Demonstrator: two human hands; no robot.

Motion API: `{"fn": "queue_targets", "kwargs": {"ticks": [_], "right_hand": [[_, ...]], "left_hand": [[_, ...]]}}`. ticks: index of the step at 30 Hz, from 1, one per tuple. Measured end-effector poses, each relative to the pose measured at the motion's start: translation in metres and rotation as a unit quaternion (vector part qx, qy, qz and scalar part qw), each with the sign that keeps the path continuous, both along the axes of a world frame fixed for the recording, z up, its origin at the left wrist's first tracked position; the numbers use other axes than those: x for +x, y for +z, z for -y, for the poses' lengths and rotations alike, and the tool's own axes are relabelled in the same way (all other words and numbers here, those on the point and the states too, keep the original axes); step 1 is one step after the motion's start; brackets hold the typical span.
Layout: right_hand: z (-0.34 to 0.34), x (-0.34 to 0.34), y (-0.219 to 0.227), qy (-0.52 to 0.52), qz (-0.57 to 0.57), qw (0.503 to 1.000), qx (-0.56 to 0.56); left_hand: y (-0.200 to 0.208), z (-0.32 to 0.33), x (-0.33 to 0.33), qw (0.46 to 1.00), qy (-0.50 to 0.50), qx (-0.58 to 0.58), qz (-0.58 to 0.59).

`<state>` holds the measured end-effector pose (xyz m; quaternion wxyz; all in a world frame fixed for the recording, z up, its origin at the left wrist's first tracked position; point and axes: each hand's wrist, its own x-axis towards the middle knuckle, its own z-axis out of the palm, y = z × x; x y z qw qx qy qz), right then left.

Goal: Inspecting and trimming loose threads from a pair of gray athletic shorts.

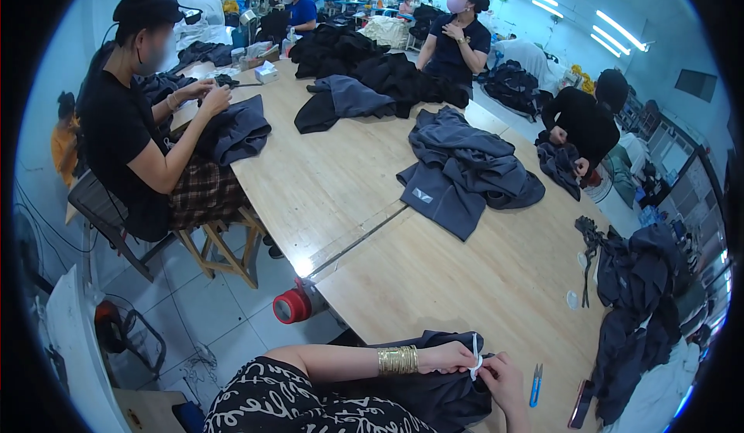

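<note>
Gold bangles circle the wrist of my left hand (451, 357), whose fingers are pinched on a thin white cord (475, 345). One end of the cord sticks up, and a small loop bends round below it. Facing it from the right, my right hand (502, 377) pinches the same cord at the loop. Beneath both hands a dark grey garment (453, 408) lies bunched at the table's near edge and over my lap. Blue thread snips (535, 386) lie on the wood just right of my right hand.
A dark phone-like slab (580, 403) lies at right, beside piled dark garments (639, 278). Grey garments (473, 162) sit mid-table (364, 270), with a black cloth heap (349, 61) beyond. A red-lidded bottle (293, 306) is at the left edge. Three people work around the table.
</note>
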<state>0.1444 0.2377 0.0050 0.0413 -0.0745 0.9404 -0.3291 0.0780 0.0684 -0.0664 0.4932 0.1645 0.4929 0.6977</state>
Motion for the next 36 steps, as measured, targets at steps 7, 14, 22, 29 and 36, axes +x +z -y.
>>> {"fn": "queue_targets", "kwargs": {"ticks": [7, 14, 22, 29, 36], "right_hand": [[-0.027, -0.010, 0.003, -0.178, 0.247, 0.885, -0.351], [-0.079, -0.013, -0.014, -0.257, 0.216, 0.638, -0.693], [0.038, 0.006, 0.050, 0.055, 0.127, 0.974, -0.180], [0.018, -0.021, 0.039, -0.136, 0.208, 0.834, -0.493], [0.002, -0.010, 0.014, 0.068, -0.013, 0.995, -0.077]], "left_hand": [[0.012, 0.004, -0.010, 0.991, -0.041, 0.082, -0.101], [-0.007, 0.032, -0.033, 0.866, 0.046, -0.051, -0.496], [0.038, -0.004, 0.001, 0.985, 0.099, 0.128, -0.051], [0.033, 0.006, 0.017, 0.955, 0.158, 0.103, -0.227], [0.018, 0.020, -0.003, 0.969, 0.070, 0.051, -0.233]]}}
